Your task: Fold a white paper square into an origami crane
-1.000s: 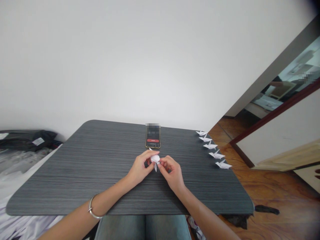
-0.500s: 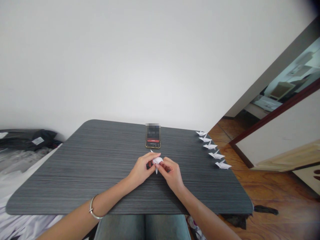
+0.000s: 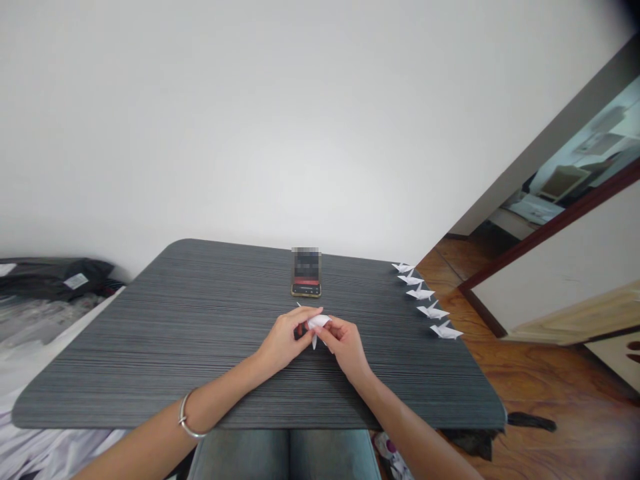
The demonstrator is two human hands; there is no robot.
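Note:
A small white folded-paper crane (image 3: 319,322) is held between both hands, just above the middle of the dark table (image 3: 210,320). My left hand (image 3: 286,340) is closed on its left side, thumb below and fingers over the top. From the right, my right hand (image 3: 345,343) pinches it between thumb and fingers. One thin point of the paper sticks up past the left fingers and another hangs down between the hands. The fingers hide part of the folds.
A phone (image 3: 306,273) stands at the table's back near the wall. Several finished paper cranes (image 3: 447,331) line the right edge. Black plastic packaging (image 3: 55,277) and white cloth (image 3: 30,447) lie to the left. A doorway opens at the far right.
The right fingers have shifted slightly on the paper, and the paper has tilted a little, showing more of its white top. The left hand has barely moved.

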